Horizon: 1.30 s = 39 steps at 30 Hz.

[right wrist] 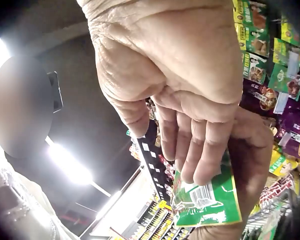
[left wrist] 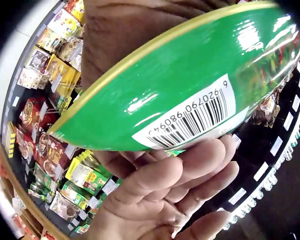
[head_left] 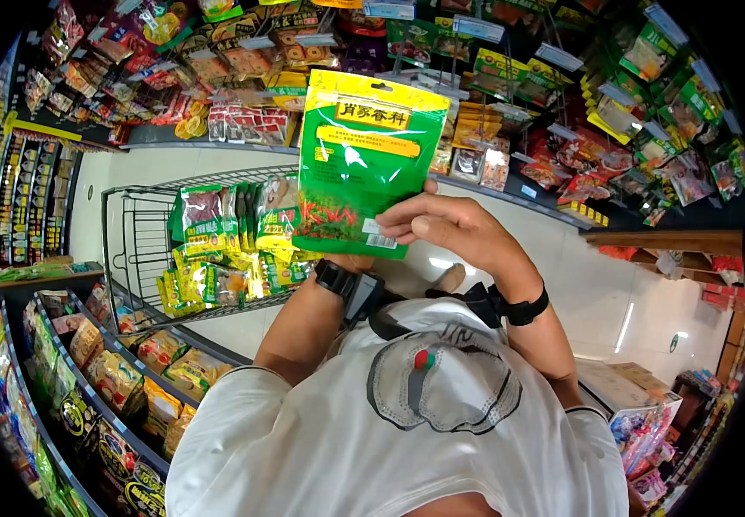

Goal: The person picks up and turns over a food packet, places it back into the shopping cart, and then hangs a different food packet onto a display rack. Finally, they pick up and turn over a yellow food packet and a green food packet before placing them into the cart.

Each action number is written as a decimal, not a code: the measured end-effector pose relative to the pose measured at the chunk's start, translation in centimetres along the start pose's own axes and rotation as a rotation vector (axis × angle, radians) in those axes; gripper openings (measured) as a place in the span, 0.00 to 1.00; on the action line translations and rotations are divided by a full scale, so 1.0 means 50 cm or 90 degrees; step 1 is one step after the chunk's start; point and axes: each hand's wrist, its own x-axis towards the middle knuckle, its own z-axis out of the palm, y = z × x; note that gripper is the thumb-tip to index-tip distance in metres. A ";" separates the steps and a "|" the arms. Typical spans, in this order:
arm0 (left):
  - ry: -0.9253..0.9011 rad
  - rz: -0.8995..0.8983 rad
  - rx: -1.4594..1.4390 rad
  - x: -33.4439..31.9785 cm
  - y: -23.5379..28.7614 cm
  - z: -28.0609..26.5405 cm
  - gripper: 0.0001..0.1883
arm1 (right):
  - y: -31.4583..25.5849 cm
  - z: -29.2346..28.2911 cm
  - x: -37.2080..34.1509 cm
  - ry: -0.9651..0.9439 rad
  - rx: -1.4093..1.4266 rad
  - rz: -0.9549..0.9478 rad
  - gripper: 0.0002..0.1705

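A green and yellow seasoning packet (head_left: 364, 164) is held up upright, its printed back toward the head camera. Chilli pictures and a white barcode label are at its lower end. My left hand (right wrist: 252, 160) grips it from behind; in the head view the packet hides most of that hand. My right hand (head_left: 459, 226) rests its fairly straight fingers on the packet's lower right front, beside the barcode. In the left wrist view the barcode (left wrist: 190, 117) faces the camera, above the right hand's loosely bent fingers.
Left of the packet stands a wire shopping cart (head_left: 136, 233) holding several green and yellow packets (head_left: 209, 215). Racks of hanging packets (head_left: 493, 73) curve across the back. A shelf of bagged goods (head_left: 114, 379) lies at lower left, and boxes (head_left: 618, 388) stand at right.
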 end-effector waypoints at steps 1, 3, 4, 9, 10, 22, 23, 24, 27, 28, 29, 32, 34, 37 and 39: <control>-0.015 0.006 0.013 0.000 0.005 0.006 0.36 | -0.001 0.000 0.000 -0.004 -0.006 -0.008 0.23; -0.041 0.022 0.030 0.000 0.016 0.022 0.36 | -0.001 0.003 0.005 0.005 -0.004 -0.022 0.23; -0.018 0.025 0.035 -0.002 0.019 0.026 0.36 | -0.002 0.006 0.005 0.010 -0.002 -0.026 0.23; -0.051 0.029 -0.017 -0.003 0.035 0.006 0.34 | -0.003 0.008 0.000 0.039 -0.008 -0.034 0.22; -0.084 0.017 -0.031 -0.004 0.038 0.008 0.33 | -0.003 0.008 0.001 0.040 -0.003 -0.036 0.22; 0.065 0.029 0.042 0.007 0.045 -0.033 0.31 | 0.024 -0.006 0.008 0.088 -0.011 -0.027 0.25; 0.068 0.022 0.042 0.010 0.045 -0.034 0.31 | 0.029 -0.012 0.009 0.090 -0.006 -0.025 0.25; 0.070 0.015 0.041 0.013 0.045 -0.034 0.31 | 0.032 -0.017 0.008 0.092 -0.001 -0.022 0.25; 0.062 0.013 0.057 0.031 0.043 -0.043 0.31 | 0.032 -0.030 0.005 0.106 0.001 -0.019 0.25; 0.065 0.005 0.054 0.037 0.042 -0.044 0.31 | 0.030 -0.034 0.004 0.110 0.001 -0.017 0.25; 0.068 -0.002 0.052 0.044 0.041 -0.045 0.31 | 0.027 -0.038 0.002 0.113 0.000 -0.015 0.25; 0.054 -0.007 0.025 0.063 0.034 -0.052 0.30 | 0.028 -0.052 -0.007 0.119 0.004 -0.016 0.24; 0.046 -0.010 0.005 0.071 0.036 -0.049 0.31 | 0.025 -0.058 -0.010 0.120 0.003 -0.019 0.24; 0.049 -0.015 -0.011 0.075 0.042 -0.034 0.32 | 0.020 -0.063 -0.012 0.118 -0.006 -0.022 0.24; 0.048 -0.006 -0.008 0.074 0.045 -0.020 0.32 | 0.017 -0.066 -0.012 0.118 -0.013 -0.024 0.24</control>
